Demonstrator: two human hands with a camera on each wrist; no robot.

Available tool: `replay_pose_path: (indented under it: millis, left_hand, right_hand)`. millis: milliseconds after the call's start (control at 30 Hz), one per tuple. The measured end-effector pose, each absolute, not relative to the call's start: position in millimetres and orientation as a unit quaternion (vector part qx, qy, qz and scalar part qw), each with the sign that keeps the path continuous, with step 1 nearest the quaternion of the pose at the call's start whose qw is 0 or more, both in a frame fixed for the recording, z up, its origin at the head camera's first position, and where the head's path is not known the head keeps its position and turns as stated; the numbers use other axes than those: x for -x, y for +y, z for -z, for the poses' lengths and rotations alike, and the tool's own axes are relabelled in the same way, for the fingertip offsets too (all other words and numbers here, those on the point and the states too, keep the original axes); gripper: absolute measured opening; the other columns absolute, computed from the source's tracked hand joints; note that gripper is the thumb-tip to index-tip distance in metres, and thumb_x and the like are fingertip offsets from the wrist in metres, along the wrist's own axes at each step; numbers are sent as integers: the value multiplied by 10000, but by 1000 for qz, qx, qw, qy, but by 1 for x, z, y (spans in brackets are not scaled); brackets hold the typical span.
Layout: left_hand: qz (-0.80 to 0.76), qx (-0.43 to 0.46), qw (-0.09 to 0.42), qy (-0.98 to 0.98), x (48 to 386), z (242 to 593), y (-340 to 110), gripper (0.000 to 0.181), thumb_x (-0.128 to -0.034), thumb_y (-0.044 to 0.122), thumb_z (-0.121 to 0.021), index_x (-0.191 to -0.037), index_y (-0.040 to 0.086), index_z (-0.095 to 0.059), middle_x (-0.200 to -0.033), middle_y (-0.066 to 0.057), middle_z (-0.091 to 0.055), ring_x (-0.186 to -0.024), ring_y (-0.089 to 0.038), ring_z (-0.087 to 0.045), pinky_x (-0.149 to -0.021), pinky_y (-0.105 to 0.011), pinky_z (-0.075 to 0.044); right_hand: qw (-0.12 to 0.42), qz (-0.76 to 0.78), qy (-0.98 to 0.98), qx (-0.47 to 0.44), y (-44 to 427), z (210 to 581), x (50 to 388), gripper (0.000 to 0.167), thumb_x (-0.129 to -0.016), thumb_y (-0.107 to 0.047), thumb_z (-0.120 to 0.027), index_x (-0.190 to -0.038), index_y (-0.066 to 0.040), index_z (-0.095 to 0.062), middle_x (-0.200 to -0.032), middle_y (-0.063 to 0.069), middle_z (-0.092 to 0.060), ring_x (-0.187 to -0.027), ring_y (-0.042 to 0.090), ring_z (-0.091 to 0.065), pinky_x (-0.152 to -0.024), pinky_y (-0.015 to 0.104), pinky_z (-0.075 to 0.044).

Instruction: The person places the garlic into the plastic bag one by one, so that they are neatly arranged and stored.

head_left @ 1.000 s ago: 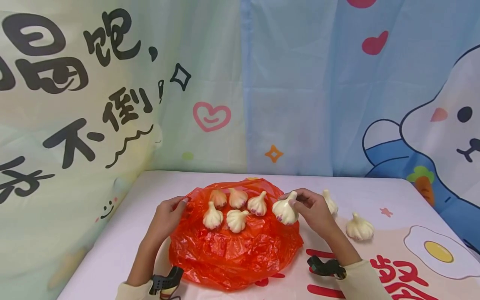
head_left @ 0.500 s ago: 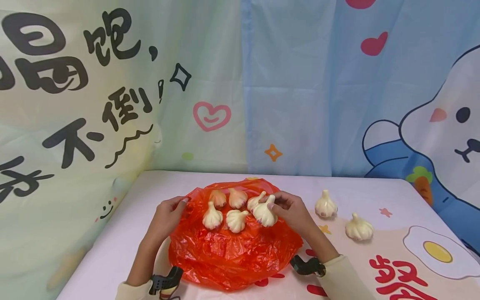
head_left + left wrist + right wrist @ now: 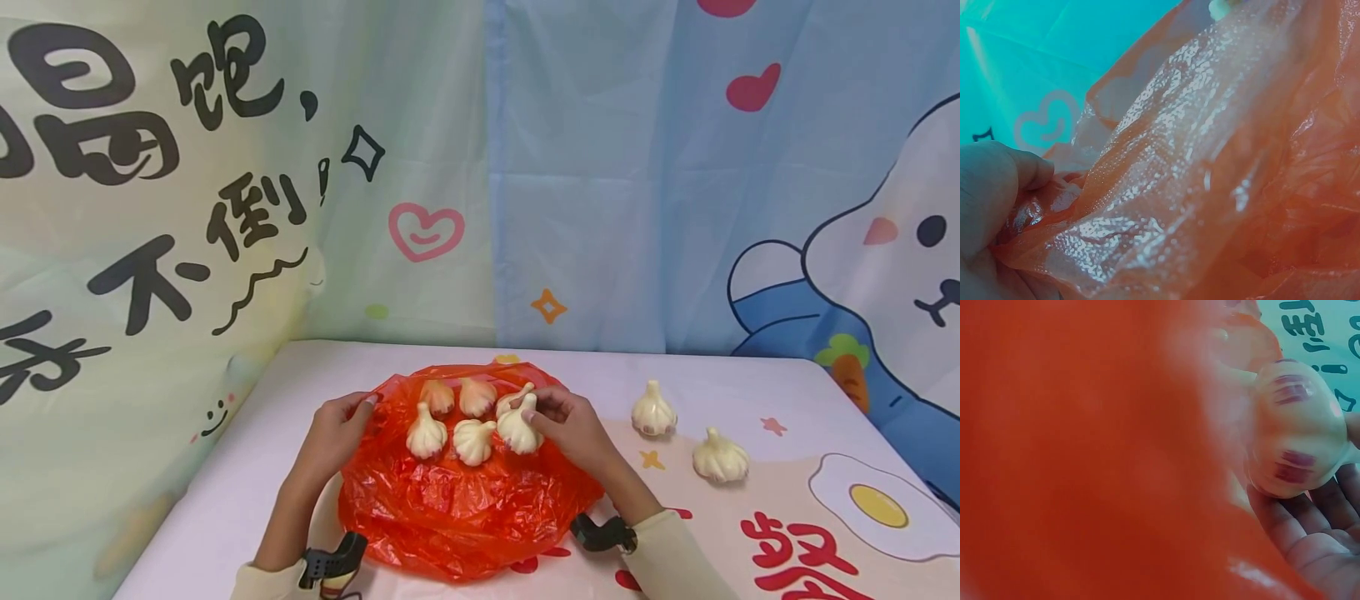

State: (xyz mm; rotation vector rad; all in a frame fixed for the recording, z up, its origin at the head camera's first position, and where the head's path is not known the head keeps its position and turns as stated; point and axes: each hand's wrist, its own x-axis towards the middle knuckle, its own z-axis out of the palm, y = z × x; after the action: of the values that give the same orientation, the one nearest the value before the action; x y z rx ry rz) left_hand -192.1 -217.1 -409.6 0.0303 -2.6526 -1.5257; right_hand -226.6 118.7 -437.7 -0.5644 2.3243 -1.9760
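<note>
A crinkled red plastic bag [image 3: 465, 508] lies spread on the table, several garlic bulbs on or in it. The left hand [image 3: 339, 429] pinches the bag's left edge; in the left wrist view its thumb presses on the red film [image 3: 1147, 212]. The right hand [image 3: 573, 425] holds a white garlic bulb [image 3: 518, 427] over the bag's right part, partly covering another bulb [image 3: 507, 403]. In the right wrist view the held bulb [image 3: 1297, 431] shows purple marks, with fingers around its lower side. Two bulbs, [image 3: 426, 433] and its neighbour [image 3: 473, 442], rest left of it.
Two more garlic bulbs, one upright [image 3: 654, 410] and one farther right [image 3: 720, 457], stand on the table [image 3: 247, 467] right of the bag. A printed curtain [image 3: 585, 167] hangs behind the table. Each wrist wears a black camera.
The right hand has moved left with its garlic bulb, from the bag's right edge to beside the other bulbs. The left hand stays at the bag's left edge.
</note>
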Motion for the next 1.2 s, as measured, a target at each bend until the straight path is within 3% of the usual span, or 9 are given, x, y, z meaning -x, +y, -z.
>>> replay_pose_path:
  millis: [267,567,1200]
  left_hand:
    - [494,-5,43,-868,192,409,-217,322,-1036,259,-463,-1184,63,-670,-1027,-84,-686,-861,-227,-650,-782,-359,-570]
    - [489,1,49,-871,194,410,-218,324,-1036,256,-464,-1189,57,-669,-1035,-88,-689,-859,-224,-656,-778,-363,-572]
    - [494,-8,43,-868,193,410,-217,319,-1035,252,-457,-1160,60,-679,-1001,-79,-688,-835,-228,-642,-768,-349,-573]
  right_hand:
    - [26,640,743,194,116,447,229,261,-914,-115,-683,-1129,28,-639,-1090,158,-667,-970,222,-649,-822,285,-547]
    - [24,616,766,185,112,446,226,305,-908,-130,-692,-1170,15,-637,-1099,130,-653,-1011,278,-632,-855,313,-540]
    - [40,570,801,182,109,453,227,240,-868,-142,-742,-1058,-27,-653,-1060,84,-676,-1002,261,-664,-837,358,-551]
